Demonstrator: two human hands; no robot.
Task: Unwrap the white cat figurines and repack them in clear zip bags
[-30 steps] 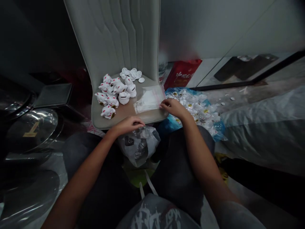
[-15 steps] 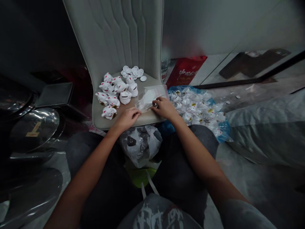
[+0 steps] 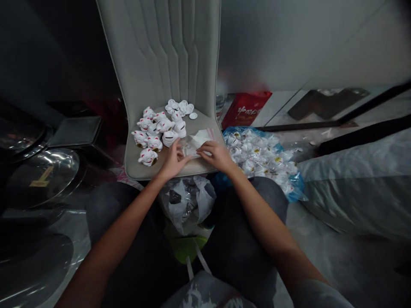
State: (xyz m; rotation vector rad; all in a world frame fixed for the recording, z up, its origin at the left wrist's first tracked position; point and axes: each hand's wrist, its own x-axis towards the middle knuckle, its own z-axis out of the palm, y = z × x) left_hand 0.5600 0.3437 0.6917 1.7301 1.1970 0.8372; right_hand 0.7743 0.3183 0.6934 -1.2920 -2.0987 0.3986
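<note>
A small clear zip plastic bag lies near the front of the grey chair seat, beside white sheet-like material. My left hand is at the bag's left side, its thumb and fingers curled around that edge. From the right, my right hand pinches the bag's near edge; its fingertips partly hide what they grip. Left of the bag sits a cluster of white lucky cat figurines with red ears, some showing a dark slot. Behind them are several round white caps.
The chair stands before my knees. Right of it, a blue bag holds many wrapped figurines. A red bag stands behind that. Between my knees hangs a whitish plastic bag. Shiny metal containers are at left.
My left hand has shifted up to the bag's left side, its fingers more raised. My right hand's fingers have moved left along the bag. The whole view has tilted slightly.
</note>
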